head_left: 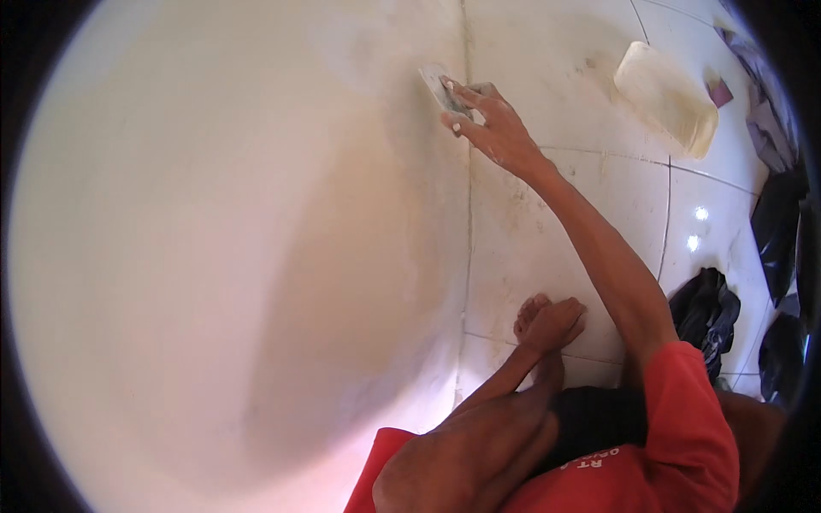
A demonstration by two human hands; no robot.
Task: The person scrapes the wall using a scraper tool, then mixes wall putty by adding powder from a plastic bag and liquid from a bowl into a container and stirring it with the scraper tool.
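Note:
At the wall's lower edge, my right hand (494, 126) is closed around a flat, pale, rectangular scraper-like piece (434, 79). Its face lies against or very near the white wall (197, 197); contact is not certain. White dust or paste marks the fingertips. Low in the view, my left hand (558, 325) is curled into a fist over my bare foot (530, 309), with nothing seen in it. Part of the foot is hidden behind that hand.
A pale, used rectangular slab or tray (667, 101) lies on the tiled floor (590, 209), beside a small dark-pink piece (720, 92). Black bags or cloths (706, 315) lie along the right. My bent knee (428, 470) is close to the wall.

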